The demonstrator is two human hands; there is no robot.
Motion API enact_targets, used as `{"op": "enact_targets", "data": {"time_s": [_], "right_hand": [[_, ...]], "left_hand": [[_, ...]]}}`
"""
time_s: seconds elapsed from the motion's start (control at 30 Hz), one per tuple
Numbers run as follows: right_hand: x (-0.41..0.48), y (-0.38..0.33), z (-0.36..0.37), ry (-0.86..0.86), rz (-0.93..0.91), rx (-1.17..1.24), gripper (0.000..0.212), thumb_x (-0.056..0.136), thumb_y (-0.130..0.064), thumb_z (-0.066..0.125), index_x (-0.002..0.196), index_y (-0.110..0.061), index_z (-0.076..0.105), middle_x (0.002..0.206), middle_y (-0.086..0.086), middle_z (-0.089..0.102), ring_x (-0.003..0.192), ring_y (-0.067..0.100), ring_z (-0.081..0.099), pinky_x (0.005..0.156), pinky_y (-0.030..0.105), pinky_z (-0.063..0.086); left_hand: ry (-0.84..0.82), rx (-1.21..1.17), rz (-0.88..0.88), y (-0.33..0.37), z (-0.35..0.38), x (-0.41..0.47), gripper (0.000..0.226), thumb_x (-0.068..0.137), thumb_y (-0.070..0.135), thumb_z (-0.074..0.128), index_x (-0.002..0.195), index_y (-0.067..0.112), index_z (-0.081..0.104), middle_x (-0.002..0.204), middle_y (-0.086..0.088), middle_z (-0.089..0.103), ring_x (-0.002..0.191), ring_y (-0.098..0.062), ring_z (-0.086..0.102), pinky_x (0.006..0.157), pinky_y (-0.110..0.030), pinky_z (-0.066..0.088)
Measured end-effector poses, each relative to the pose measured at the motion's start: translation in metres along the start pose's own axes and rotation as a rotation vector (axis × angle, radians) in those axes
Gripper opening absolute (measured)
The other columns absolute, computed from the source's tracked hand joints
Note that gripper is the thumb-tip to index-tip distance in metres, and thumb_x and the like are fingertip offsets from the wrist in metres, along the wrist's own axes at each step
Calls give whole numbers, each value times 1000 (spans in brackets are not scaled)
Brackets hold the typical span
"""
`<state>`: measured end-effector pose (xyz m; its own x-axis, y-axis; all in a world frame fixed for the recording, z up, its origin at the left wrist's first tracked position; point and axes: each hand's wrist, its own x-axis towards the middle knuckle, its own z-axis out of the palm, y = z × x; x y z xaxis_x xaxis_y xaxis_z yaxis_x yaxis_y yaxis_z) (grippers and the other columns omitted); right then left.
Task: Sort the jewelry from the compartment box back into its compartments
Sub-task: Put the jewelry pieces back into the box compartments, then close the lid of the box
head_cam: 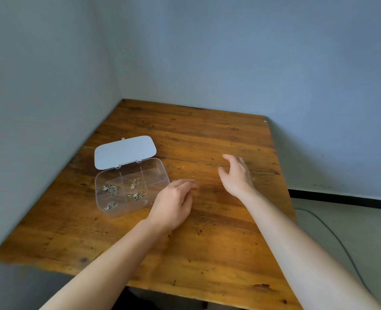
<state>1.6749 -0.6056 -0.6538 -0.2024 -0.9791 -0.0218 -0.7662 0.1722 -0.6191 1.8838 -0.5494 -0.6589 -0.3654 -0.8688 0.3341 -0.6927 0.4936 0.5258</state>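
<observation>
On the wooden desk, pushed into a corner of blue-grey walls, a clear plastic box with compartments is set near the left edge, its white lid swung open and laid back on the far side. Small pieces of metal jewelry are seen inside the box: a tangle in the left middle compartment, another piece in the centre one just right of it, a chain in the near centre compartment and a small piece in the near left one. The long far-right compartment of the box looks bare.

Just right of the box, the left hand is held low over the desk, palm down, the forearm stretched in from the near edge. Its grip is loosely curled with the fingers pointing away from the body; whether anything is held beneath them cannot be told, since the hand is blurred.

Further right of the box and well apart from it, the right hand is raised slightly above the desk, wrist bent, back of the hand toward the camera. Its grip is partly open, thumb spread toward the box and fingers curved forward; a tiny orange-gold speck shows at the fingertips, too small to identify.

A dark cable is seen on the floor, right of the desk.
</observation>
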Motion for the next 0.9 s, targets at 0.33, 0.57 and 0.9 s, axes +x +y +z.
{"op": "enact_targets", "data": {"time_s": [0.33, 0.57, 0.9], "right_hand": [[-72, -70, 65, -77, -65, 334, 53, 97, -58, 42, 138, -26, 51, 137, -4, 51, 109, 11, 55, 96, 33, 46], [-97, -75, 106, -47, -135, 237, 59, 95, -68, 30, 142, -36, 46, 128, -11, 57, 116, 15, 55, 100, 38, 42], [-97, -79, 106, 5, -157, 56, 55, 102, -56, 21, 149, -35, 39, 128, -1, 57, 116, 20, 51, 98, 37, 35]], "left_hand": [[404, -48, -464, -59, -103, -20, 40, 94, 15, 55, 134, 15, 52, 136, -6, 52, 119, -25, 53, 97, -38, 48], [576, -990, -1090, -113, -133, 3, 51, 99, 15, 51, 147, 7, 35, 146, -11, 48, 114, -24, 56, 93, -39, 47], [623, -939, -1226, -149, -132, -13, 31, 98, 17, 55, 129, 14, 57, 121, -9, 66, 103, -26, 65, 64, -35, 52]]}}
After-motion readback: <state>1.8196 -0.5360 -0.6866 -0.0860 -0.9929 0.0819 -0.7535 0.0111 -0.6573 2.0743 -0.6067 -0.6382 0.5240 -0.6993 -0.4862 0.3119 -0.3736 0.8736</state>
